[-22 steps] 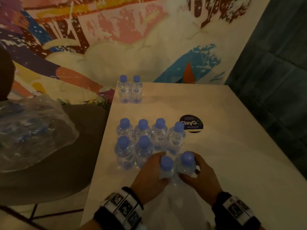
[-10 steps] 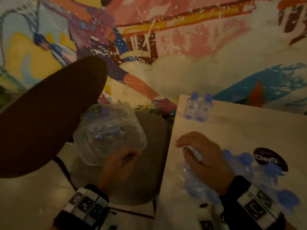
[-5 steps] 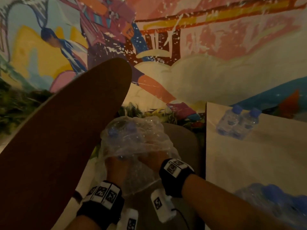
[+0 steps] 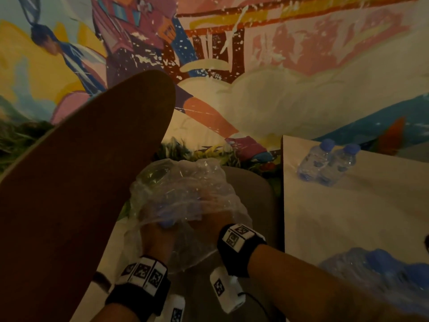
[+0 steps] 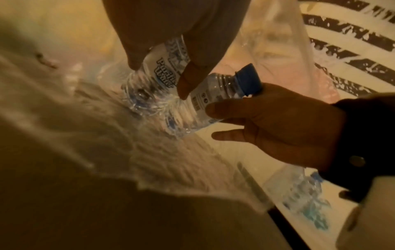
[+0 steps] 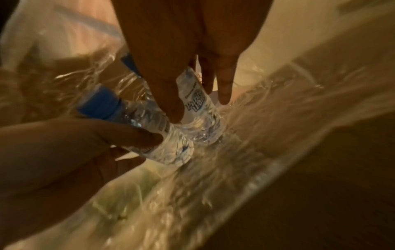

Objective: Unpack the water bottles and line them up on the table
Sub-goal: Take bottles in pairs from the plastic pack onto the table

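A crumpled clear plastic wrap lies on a grey chair seat left of the table. Both my hands are inside it. My left hand grips one small clear water bottle by its labelled body. My right hand grips a second blue-capped bottle beside it. The right wrist view shows my right hand round its bottle and the left-hand bottle next to it. Two bottles stand upright at the table's far left corner.
The pale table is to the right, with a blurred cluster of several blue-capped bottles at its near edge. A brown chair back rises on the left. A painted wall is behind.
My hands left the bottles on the table. The view swung left to the chair, the left hand reached the wrap first, and now both hands are inside it holding bottles.
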{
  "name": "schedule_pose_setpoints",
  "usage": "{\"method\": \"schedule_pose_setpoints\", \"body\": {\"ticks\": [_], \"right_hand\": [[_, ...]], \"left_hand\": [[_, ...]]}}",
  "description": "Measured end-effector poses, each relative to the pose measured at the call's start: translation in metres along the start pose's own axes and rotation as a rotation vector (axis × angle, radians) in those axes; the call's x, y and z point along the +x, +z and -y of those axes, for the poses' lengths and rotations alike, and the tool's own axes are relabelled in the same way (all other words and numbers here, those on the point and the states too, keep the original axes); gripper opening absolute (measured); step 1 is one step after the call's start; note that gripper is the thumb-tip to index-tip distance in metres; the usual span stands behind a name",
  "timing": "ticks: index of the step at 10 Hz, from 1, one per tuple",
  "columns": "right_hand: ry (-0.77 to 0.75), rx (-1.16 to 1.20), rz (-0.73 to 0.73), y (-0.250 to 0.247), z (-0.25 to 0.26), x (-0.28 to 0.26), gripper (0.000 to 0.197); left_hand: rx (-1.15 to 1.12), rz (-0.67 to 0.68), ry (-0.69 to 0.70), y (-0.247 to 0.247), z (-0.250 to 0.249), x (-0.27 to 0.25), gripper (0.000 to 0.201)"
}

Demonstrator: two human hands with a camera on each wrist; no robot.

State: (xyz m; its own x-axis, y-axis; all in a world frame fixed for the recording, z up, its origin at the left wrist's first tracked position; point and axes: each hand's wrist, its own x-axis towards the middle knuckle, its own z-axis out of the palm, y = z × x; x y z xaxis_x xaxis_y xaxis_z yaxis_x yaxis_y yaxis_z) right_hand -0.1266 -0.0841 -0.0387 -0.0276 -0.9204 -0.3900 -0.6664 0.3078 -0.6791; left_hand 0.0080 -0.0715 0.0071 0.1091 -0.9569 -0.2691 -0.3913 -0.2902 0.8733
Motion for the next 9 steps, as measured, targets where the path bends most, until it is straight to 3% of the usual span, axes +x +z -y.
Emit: {"method": "schedule_pose_setpoints", "body": {"ticks": [1,2,3,4,5,6,7,9], "right_hand": [[-0.059,-0.061,-0.121,-0.003,0.006,-0.033,0.048],[-0.130,0.093,-0.156,0.000,-0.003,-0.075,0.060],[-0.175,0.125,-0.102,-0.002,-0.018,-0.119,0.068],[-0.182,0.121,-0.095,-0.008,-0.041,-0.185,0.069],[-0.123,0.253,-0.148,-0.005,-0.080,-0.250,0.072],[-0.050,0.342,-0.205,-0.004,-0.116,-0.315,0.070],[0.034,0.344,-0.287,-0.009,-0.148,-0.367,0.071],[0.051,0.444,-0.483,-0.027,-0.196,-0.412,0.063]], "left_hand": [[0.099,-0.012,0.122,-0.003,0.013,-0.011,0.039],[0.037,0.069,0.065,-0.005,0.028,-0.032,0.064],[-0.075,0.130,0.055,-0.013,0.025,-0.081,0.054],[0.035,0.236,0.027,-0.015,0.039,-0.121,0.032],[0.121,0.239,0.090,0.003,0.039,-0.162,0.039],[0.076,0.477,0.385,0.009,0.047,-0.214,0.064],[0.082,0.556,0.371,0.050,0.056,-0.246,0.067],[-0.073,0.638,0.470,0.113,0.050,-0.299,0.052]]}}
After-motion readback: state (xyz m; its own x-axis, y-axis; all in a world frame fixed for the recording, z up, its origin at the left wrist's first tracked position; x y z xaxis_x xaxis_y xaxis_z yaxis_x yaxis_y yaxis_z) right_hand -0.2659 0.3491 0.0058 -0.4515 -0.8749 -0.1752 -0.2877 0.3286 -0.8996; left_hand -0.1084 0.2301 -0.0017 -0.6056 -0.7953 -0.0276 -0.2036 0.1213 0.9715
